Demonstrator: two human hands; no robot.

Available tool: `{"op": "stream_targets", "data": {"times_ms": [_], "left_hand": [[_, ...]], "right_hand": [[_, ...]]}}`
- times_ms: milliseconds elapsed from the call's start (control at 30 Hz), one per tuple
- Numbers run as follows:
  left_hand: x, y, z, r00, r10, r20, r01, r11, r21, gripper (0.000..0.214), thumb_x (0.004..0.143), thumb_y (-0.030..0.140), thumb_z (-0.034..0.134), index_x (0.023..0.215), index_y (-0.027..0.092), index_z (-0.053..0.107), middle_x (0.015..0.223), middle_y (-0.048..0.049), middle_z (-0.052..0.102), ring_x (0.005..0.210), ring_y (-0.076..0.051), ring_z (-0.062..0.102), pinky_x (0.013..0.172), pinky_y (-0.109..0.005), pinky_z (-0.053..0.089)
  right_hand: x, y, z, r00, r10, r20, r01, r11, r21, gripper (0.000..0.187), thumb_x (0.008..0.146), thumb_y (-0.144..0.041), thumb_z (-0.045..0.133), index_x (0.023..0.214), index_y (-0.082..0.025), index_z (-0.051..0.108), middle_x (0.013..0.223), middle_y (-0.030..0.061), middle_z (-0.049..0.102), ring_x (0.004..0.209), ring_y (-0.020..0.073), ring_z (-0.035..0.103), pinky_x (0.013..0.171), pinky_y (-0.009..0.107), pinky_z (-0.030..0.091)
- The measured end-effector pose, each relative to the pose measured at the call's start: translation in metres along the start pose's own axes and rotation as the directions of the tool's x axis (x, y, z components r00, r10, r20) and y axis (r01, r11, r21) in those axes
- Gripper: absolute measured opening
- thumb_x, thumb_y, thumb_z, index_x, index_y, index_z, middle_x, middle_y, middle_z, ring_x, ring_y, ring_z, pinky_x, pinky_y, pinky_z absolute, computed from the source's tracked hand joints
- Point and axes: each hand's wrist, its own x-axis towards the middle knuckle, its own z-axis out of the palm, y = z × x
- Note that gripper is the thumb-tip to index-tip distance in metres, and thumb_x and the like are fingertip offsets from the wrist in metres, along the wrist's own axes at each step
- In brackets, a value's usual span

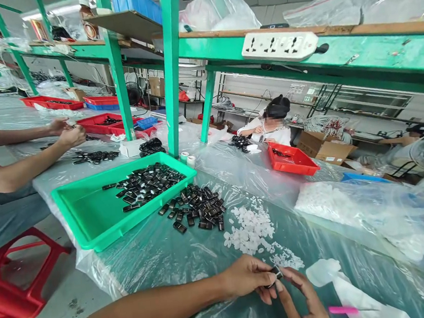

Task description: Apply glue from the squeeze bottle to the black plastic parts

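A small black plastic casing sits between my two hands above the near side of the table. My left hand pinches it between thumb and fingers. From the other side, the thumb and index finger of my right hand close on its right end. Just beyond my hands lies a spread of small white plastic pieces. Behind that is a loose heap of similar black casings. More black casings fill the right part of a green tray.
A pink-handled tool and white sheets lie right of my hands. Plastic film covers the table. Green shelf posts rise behind the tray. A co-worker's hands are at left; another person sits opposite near a red tray.
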Motion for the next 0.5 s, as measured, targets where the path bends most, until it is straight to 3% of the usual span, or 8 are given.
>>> {"op": "stream_targets", "data": {"times_ms": [167,267,367,500], "left_hand": [[-0.01,0.024,0.002,0.998,0.037,0.057,-0.042,0.995,0.089,0.051,0.066,0.057,0.066,0.085,0.01,0.068,0.067,-0.0063,0.064,0.05,-0.013,0.057,0.059,-0.029,0.049],[-0.02,0.047,-0.01,0.985,0.168,-0.023,-0.153,0.938,0.31,0.053,0.073,0.056,0.06,0.097,0.009,0.066,0.07,-0.0085,0.066,0.056,-0.017,0.062,0.061,-0.033,0.052],[-0.034,0.085,-0.039,0.915,0.362,-0.18,-0.222,0.822,0.525,0.05,0.08,0.051,0.055,0.108,0.01,0.062,0.083,-0.0096,0.068,0.074,-0.021,0.063,0.071,-0.036,0.052],[-0.062,0.151,-0.093,0.73,0.585,-0.353,-0.199,0.676,0.709,0.055,0.081,0.048,0.054,0.12,0.008,0.052,0.093,-0.0096,0.066,0.082,-0.022,0.061,0.082,-0.038,0.047]], "right_hand": [[0.001,-0.008,-0.007,0.99,0.121,-0.069,-0.118,0.992,0.044,0.047,0.077,-0.05,0.056,0.111,-0.018,0.053,0.109,0.0118,0.057,0.1,0.0302,0.051,0.086,0.041,0.037],[0.001,-0.012,-0.012,0.98,0.18,-0.085,-0.174,0.982,0.073,0.05,0.077,-0.052,0.056,0.113,-0.017,0.053,0.105,0.0117,0.06,0.1,0.0301,0.053,0.086,0.039,0.038],[0.0,-0.02,-0.014,0.975,0.19,-0.115,-0.183,0.981,0.064,0.046,0.076,-0.052,0.058,0.107,-0.019,0.059,0.099,0.01,0.064,0.094,0.0286,0.058,0.072,0.032,0.047],[-0.001,-0.031,-0.012,0.975,0.19,-0.116,-0.19,0.982,0.016,0.04,0.076,-0.055,0.057,0.095,-0.02,0.066,0.095,0.0088,0.067,0.086,0.0275,0.061,0.055,0.026,0.049]]}}
